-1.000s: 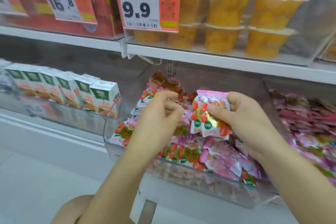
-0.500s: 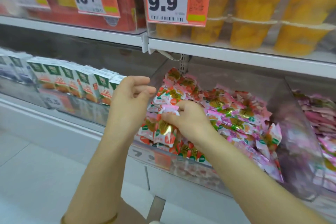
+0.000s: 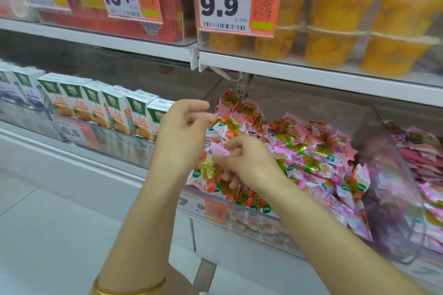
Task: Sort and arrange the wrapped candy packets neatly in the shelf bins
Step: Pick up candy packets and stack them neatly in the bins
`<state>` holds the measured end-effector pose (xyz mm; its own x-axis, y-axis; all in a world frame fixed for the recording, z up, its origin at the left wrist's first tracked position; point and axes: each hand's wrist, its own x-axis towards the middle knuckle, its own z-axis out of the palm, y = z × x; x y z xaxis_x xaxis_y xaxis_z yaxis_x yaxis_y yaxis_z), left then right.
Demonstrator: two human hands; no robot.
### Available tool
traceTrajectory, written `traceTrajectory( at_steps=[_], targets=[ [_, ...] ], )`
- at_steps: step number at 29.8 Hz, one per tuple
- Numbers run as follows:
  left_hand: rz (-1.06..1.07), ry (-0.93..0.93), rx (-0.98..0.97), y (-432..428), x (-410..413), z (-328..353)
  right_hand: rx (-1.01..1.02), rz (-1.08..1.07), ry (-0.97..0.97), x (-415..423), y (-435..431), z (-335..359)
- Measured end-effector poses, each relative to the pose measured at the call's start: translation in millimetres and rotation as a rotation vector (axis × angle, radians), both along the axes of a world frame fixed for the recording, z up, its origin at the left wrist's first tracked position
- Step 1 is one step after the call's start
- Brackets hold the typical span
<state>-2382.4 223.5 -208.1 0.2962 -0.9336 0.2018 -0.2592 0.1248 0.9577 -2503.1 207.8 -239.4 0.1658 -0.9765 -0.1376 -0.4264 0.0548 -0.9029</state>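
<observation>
A clear shelf bin (image 3: 388, 199) holds a heap of pink, white and gold wrapped candy packets (image 3: 309, 151). My right hand (image 3: 249, 163) is at the bin's left front corner, with its fingers curled round a candy packet (image 3: 208, 170) that lies against the packets stacked there. My left hand (image 3: 184, 132) hovers just left of the bin, fingers loosely bent, holding nothing. A row of packets stands on edge along the bin's left wall (image 3: 230, 112).
Small juice cartons (image 3: 115, 110) stand in the bin to the left. A second bin of pink packets (image 3: 422, 163) sits at the right. On the shelf above are orange fruit cups (image 3: 335, 40), red boxes (image 3: 119, 7) and price tags (image 3: 237, 0). White floor lies below.
My right hand carried the packet from mid-air down to the bin's left front corner. My left hand drew off to the left. The view shifted left.
</observation>
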Motion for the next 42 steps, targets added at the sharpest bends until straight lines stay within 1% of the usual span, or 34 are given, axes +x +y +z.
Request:
traceTrajectory(
  at_steps=[3,8,11,13,16,19,23,26,29,33,37,39,42],
  targets=[
    [-0.006,0.005,-0.008,-0.2,-1.8,0.8,-0.078,-0.007,0.042,-8.7,0.7,-1.8],
    [-0.038,0.014,0.002,-0.2,-7.9,0.9,-0.036,0.126,0.015,-19.3,3.5,2.0],
    [-0.087,-0.005,0.016,0.4,-12.8,-0.6,-0.137,0.046,0.005,-41.9,5.6,15.2],
    [-0.145,-0.033,0.032,0.6,-18.7,-2.6,-0.198,0.007,0.056,-65.8,10.0,23.5],
    [-0.261,-0.083,0.061,1.7,-32.4,-6.0,-0.201,0.026,0.117,-98.3,22.7,28.6],
    [-0.351,-0.140,0.074,3.0,-47.0,-7.7,-0.208,0.001,0.170,-121.8,31.4,29.2],
    [-0.374,-0.181,0.071,0.8,-61.6,-7.6,-0.243,-0.056,0.239,-141.2,30.5,30.3],
    [-0.352,-0.191,0.059,-1.2,-67.2,-6.4,-0.256,-0.069,0.269,-143.7,24.9,28.4],
    [-0.291,-0.178,0.037,-3.2,-67.5,-3.7,-0.305,-0.062,0.393,-135.6,13.7,22.6],
    [-0.202,-0.156,0.032,-5.5,-67.6,-1.2,-0.360,-0.052,0.683,-108.5,-4.9,6.6],
    [-0.180,-0.146,0.024,-6.7,-69.4,0.0,-0.314,-0.060,1.024,-81.5,-13.5,-7.6],
    [-0.186,-0.131,0.027,-7.6,-70.4,0.4,-0.298,-0.070,1.079,-75.0,-15.8,-9.4],
    [-0.194,-0.119,0.027,-8.6,-71.6,0.2,-0.219,-0.065,1.008,-74.0,-20.8,-5.5]
  ],
)
